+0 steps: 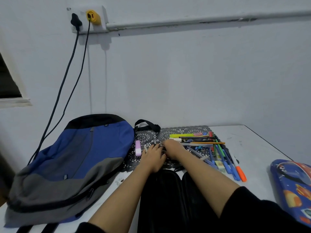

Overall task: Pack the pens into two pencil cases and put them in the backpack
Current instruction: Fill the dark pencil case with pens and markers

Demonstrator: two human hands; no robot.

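The left hand (pixel 154 156) and right hand (pixel 172 149) meet on the lace mat (pixel 146 137) beside the pens (pixel 207 143). I cannot tell how their fingers are set. The black pencil case (pixel 168 195) lies under the forearms (pixel 202 174), with the backpack (pixel 75 165) to the left.

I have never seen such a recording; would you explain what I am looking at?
No machine here: a person wears a camera on the head, looking down at their bare arms. The left hand and right hand meet over a black lace mat; what they hold is too blurred to tell. On the table lie a blue and grey backpack, a pile of pens, a black pencil case nearest the person, and a blue patterned pencil case at the right.
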